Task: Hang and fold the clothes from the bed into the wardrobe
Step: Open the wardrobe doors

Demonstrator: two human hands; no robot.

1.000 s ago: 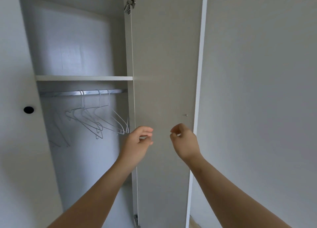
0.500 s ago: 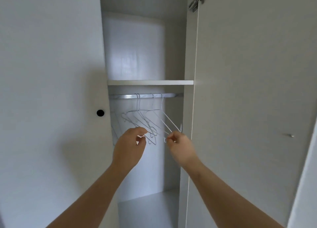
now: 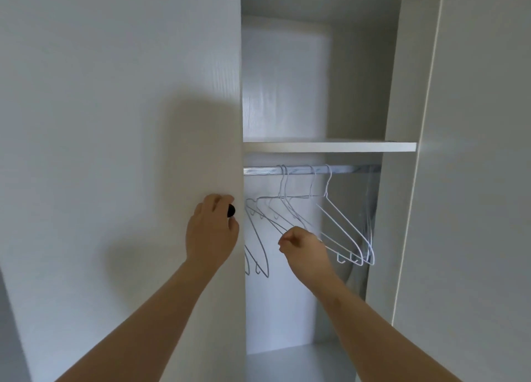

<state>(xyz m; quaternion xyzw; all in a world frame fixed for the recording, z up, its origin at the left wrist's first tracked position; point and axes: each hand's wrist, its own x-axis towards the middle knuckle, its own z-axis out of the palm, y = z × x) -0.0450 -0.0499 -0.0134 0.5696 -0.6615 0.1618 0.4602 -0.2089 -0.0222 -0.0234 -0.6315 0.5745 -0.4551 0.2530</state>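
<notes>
Early: hangers point(image 3: 304, 223) under the rail point(image 3: 310, 170) hang bare. Left hand point(image 3: 211, 232) grips the knob point(image 3: 231, 210); right hand's point(image 3: 301, 248) grip is unclear.

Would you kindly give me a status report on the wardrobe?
Left hand grips black round door knob. Right hand curled at white wire hangers, grip unclear. White left door overlaps hangers.

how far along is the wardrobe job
Barely started. Done: right door stands open. In hand: left hand grips the knob on the left door; right hand is curled at the hangers, grip unclear. Left: every hanger on the rod is bare, no clothes in view.
</notes>
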